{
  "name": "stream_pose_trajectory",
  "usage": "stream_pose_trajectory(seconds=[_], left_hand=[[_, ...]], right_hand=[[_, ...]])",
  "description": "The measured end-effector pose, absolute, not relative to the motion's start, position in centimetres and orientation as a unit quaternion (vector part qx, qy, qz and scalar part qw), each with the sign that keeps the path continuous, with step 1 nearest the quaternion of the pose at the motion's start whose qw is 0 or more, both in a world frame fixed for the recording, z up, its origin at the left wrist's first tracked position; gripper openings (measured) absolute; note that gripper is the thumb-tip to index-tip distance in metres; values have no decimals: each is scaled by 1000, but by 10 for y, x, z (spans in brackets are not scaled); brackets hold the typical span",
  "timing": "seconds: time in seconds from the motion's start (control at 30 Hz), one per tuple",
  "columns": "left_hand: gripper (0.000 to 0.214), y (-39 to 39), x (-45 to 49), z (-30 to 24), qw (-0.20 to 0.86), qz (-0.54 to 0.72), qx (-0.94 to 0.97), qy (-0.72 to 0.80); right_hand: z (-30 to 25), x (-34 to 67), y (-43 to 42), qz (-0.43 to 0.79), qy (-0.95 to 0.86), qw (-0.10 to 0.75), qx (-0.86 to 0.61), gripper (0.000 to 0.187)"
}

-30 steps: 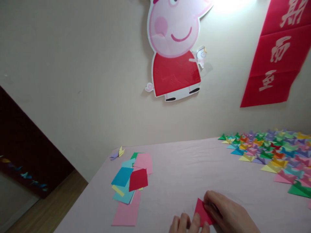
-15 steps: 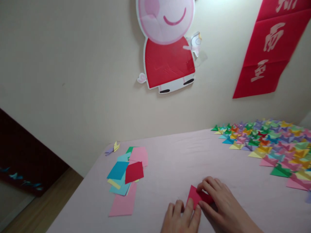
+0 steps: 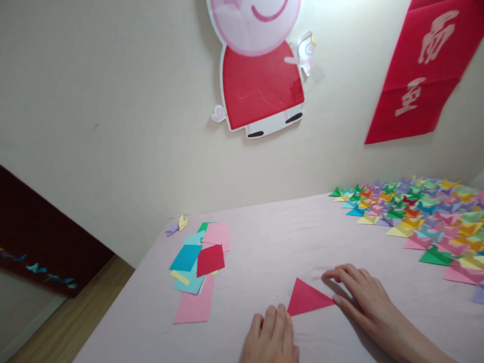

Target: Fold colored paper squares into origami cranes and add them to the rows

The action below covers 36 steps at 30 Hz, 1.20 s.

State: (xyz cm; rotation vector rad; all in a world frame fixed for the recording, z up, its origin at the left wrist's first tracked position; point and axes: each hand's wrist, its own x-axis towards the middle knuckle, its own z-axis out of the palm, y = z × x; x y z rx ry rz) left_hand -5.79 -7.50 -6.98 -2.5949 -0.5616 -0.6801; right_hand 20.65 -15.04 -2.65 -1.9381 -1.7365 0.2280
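A red paper triangle (image 3: 308, 298), folded from a sheet, lies flat on the pink-covered table (image 3: 272, 252). Its right tip meets the thumb of my right hand (image 3: 365, 297), whose fingers are apart and curve above the cloth. My left hand (image 3: 270, 335) rests palm down at the triangle's lower left corner, fingers lying side by side on the table and touching or almost touching the paper. Neither hand grips anything. To the left is a loose pile of coloured paper sheets, with a red sheet (image 3: 210, 260) and a blue sheet (image 3: 186, 257) on top.
Rows of colourful folded paper pieces (image 3: 416, 217) cover the table's right side. A yellow folded piece (image 3: 182, 222) and a purple one (image 3: 172, 230) stand at the far left corner. Behind the table, the wall carries a cartoon pig cutout (image 3: 260, 85) and a red banner (image 3: 419, 80).
My right hand has moved right, off the middle of the red paper, uncovering the triangle. My left hand has drawn slightly back to its corner. The view has tipped down a little.
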Motion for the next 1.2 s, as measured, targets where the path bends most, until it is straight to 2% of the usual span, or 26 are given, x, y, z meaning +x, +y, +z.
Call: stream_pose_trajectory(seconds=[0.23,0.33,0.43,0.63,0.87,1.0,1.1,1.2], left_hand=[[41,-78,-57,-70,129,-236,-932,-241],[56,-82,-53,-61,77,-214,-931,-286],[75,-85,-52,-54,23,-204,-926,-316],[99,-85,-55,-44,-75,-203,-923,-318],[93,-75,-53,-39,-56,-170,-958,-224],[82,-70,-51,-43,14,-192,-964,-182],[71,-69,-49,-47,75,-232,-957,-157],[71,-71,-47,-46,91,-248,-951,-161]], right_hand=[[-13,206,-145,171,-638,292,-691,29],[-5,194,-139,188,-655,286,-674,20],[2,179,-130,182,-679,273,-657,31],[3,161,-117,145,-726,296,-604,32],[1,171,-110,104,-779,277,-553,23],[6,185,-108,62,-793,255,-550,22],[7,192,-109,-2,-809,229,-541,25],[6,190,-116,-98,-822,210,-520,33]])
